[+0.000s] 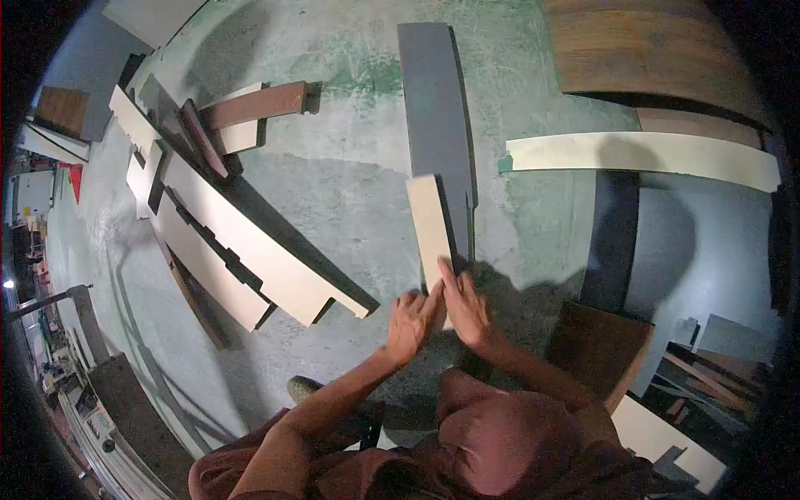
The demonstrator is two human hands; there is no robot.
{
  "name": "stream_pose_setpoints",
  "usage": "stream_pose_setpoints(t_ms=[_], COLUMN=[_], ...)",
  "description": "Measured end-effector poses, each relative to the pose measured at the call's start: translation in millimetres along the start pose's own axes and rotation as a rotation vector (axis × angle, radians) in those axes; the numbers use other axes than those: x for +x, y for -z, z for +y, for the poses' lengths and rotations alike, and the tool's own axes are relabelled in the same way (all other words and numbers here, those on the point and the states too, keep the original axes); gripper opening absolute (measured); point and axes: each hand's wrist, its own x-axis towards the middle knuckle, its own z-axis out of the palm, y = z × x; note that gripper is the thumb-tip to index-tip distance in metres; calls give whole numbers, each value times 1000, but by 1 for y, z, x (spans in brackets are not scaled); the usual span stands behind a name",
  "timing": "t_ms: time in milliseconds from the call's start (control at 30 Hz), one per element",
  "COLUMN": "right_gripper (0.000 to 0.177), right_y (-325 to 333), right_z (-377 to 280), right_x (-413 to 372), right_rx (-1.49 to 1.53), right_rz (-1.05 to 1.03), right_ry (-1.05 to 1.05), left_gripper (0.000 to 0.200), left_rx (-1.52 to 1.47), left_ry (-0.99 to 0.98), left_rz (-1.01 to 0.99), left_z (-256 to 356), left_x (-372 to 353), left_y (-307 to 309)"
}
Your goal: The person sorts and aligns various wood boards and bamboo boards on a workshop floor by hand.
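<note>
A short cream-coloured strip (pixel 428 218) lies at a slight tilt over the lower part of a long dark grey board (pixel 435 100) on the floor. At the strip's near end, my left hand (pixel 410 327) touches its left side, with the fingers bent and close together. Opposite it, my right hand (pixel 467 308) rests on the strip's right side, fingers pointing forward along it. The two hands nearly meet at the fingertips. The strip's nearest end is partly hidden between them.
Long cream panels (pixel 233 233) with notched edges lie at the left, beside a reddish-brown board (pixel 258 105). At the right are a cream strip (pixel 633 153), wood-grain panels (pixel 658 54), a brown board (pixel 598 350) and a pile of offcuts (pixel 708 375). A shoe (pixel 305 387) shows below.
</note>
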Motion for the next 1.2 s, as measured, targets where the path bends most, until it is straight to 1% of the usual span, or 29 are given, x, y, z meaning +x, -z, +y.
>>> stream_pose_setpoints(t_ms=[33,100,133,167,200,233,300,333,367,433,467,567,600,700,733,767,800,933,967,1033,1067,1133,1200], right_gripper=[61,61,61,62,63,63,67,65,65,62,57,55,53,53,50,50,49,46,45,43,42,41,40], right_y=[-9,-23,-28,-33,-37,-39,-35,-23,-22,-19,-16,-6,-1,14,14,16,23,48,55,71,80,97,112], right_z=[-4,-12,-13,-13,-13,-13,-13,-20,-18,-16,-15,-16,-16,-17,-15,-11,-11,-12,-13,-15,-17,-18,-17], right_x=[-15,-37,-41,-44,-44,-42,-28,-22,-14,4,12,39,47,73,85,95,105,144,154,176,186,210,238], right_rx=[1,81,82,165,247,249,110,-86,-87,-191,-195,-247,-209,-200,-215,-212,-204,-191,-186,-152,-148,-144,-142], right_rz=[-1,-140,-138,-51,35,34,215,177,179,447,435,438,468,454,511,506,508,558,565,598,583,562,624], right_ry=[4,-143,-139,-92,-44,-43,70,-13,-8,148,112,92,114,93,94,93,97,137,142,148,140,126,160], left_gripper=[65,63,63,63,63,63,64,63,63,61,61,61,61,61,61,61,61,62,62,63,60,61,61], left_rx=[4,35,12,14,18,21,86,125,163,177,197,201,208,263,259,254,272,278,281,266,274,289,311], left_ry=[3,-27,29,29,38,47,24,33,43,62,97,145,150,156,164,173,143,217,218,187,210,223,238], left_rz=[2,-73,-134,-132,-73,-17,5,12,19,19,20,17,32,59,80,100,137,85,85,158,133,122,112], left_z=[1,0,-2,-3,-5,-6,-11,-12,-13,-17,-18,-25,-25,-29,-31,-35,-41,-46,-50,-57,-59,-63,-73], left_x=[-15,-33,-37,-38,-32,-27,-15,-7,1,16,23,47,57,87,97,106,114,160,172,197,211,241,273], left_y=[0,4,5,4,6,8,6,5,4,2,1,3,7,12,11,11,9,18,19,22,24,32,35])
